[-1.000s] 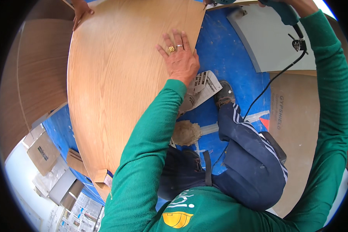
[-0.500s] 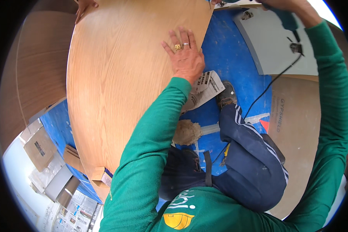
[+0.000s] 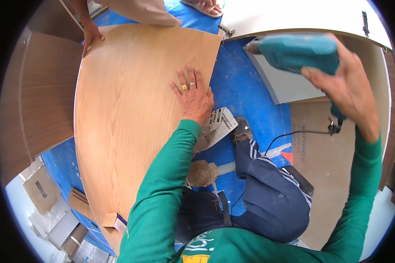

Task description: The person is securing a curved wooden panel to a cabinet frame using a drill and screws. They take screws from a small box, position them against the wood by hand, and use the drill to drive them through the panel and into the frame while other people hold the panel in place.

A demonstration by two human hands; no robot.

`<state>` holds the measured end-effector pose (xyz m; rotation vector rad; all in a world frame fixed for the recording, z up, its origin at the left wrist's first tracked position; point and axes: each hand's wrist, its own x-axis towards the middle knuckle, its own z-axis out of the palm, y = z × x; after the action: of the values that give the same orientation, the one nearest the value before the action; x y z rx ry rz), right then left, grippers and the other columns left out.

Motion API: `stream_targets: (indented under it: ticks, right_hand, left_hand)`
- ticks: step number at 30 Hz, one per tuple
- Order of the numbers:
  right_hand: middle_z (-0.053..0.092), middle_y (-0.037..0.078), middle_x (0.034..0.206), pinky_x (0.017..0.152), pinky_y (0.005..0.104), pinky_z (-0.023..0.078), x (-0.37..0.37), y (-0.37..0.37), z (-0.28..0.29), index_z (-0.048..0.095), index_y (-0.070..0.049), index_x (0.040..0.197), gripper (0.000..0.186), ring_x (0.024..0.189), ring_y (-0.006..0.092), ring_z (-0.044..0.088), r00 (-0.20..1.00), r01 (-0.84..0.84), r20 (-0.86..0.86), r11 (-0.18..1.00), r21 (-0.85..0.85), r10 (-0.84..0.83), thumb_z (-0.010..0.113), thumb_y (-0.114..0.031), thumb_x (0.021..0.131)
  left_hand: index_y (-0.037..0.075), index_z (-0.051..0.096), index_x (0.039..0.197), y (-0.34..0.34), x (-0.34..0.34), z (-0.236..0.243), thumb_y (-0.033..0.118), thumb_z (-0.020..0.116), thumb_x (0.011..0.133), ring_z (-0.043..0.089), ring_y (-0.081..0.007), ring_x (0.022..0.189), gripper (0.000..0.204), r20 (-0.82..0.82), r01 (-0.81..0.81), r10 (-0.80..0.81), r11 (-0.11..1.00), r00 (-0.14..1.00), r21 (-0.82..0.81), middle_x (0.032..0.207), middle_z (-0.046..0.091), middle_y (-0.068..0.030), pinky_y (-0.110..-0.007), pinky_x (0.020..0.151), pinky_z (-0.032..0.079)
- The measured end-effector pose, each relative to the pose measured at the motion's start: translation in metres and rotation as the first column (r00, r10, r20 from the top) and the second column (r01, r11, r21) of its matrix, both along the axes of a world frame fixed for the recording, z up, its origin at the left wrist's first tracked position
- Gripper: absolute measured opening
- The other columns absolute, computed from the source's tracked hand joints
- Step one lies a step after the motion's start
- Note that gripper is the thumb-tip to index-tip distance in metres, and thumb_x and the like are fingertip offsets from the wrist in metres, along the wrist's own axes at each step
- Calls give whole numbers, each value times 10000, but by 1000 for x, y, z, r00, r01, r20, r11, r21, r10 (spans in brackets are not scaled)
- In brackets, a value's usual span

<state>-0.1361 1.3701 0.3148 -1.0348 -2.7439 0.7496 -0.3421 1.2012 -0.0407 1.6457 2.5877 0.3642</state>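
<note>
My left hand (image 3: 195, 98) lies palm down with fingers spread on a large wood-grain panel (image 3: 123, 101), close to its right edge. Two rings show on its fingers. In my right hand (image 3: 353, 85) is a teal power drill (image 3: 296, 49), gripped by its handle and raised, with its nose pointing left. The drill's nose is apart from the panel. A black cord (image 3: 300, 132) hangs from the handle, with a small metal piece (image 3: 334, 126) attached to it. At the panel's far left corner another person's hand (image 3: 91, 37) rests on the edge.
A metal hinge (image 3: 226, 30) sits at the edge of a white board (image 3: 276, 15) at the far side. A grey-white panel (image 3: 278, 79) and brown board (image 3: 320, 175) stand right. Newspaper (image 3: 221, 125) and blue sheeting (image 3: 232, 70) cover the floor. A small box (image 3: 115, 222) lies on the panel.
My right hand has brought the drill from the far right edge of view nearer, so it shows whole. My left hand stays flat on the panel. More of the far side is visible.
</note>
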Motion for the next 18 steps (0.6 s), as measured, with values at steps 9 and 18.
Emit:
stream_targets:
  ticks: [9, 18]
  right_hand:
    - [781, 109, 1013, 823, 316, 607, 97, -60, -94, 622, 32, 1286, 522, 902, 140, 728, 781, 503, -168, 766, -401, -601, 880, -130, 863]
    - [788, 182, 978, 813, 369, 614, 128, -63, -184, 633, 21, 1290, 540, 884, 210, 780, 783, 551, -62, 737, -391, -618, 885, -119, 833]
  left_hand:
    - [-42, 541, 1439, 75, 27, 23, 202, 677, 992, 601, -543, 1219, 527, 597, 373, -286, 928, 749, -24, 1431, 572, -280, -559, 1037, 520]
    - [-90, 469, 1485, 204, 55, -100, 22, 611, 961, 651, -484, 1223, 554, 324, 169, -126, 980, 937, -108, 1491, 502, -275, -536, 1022, 570]
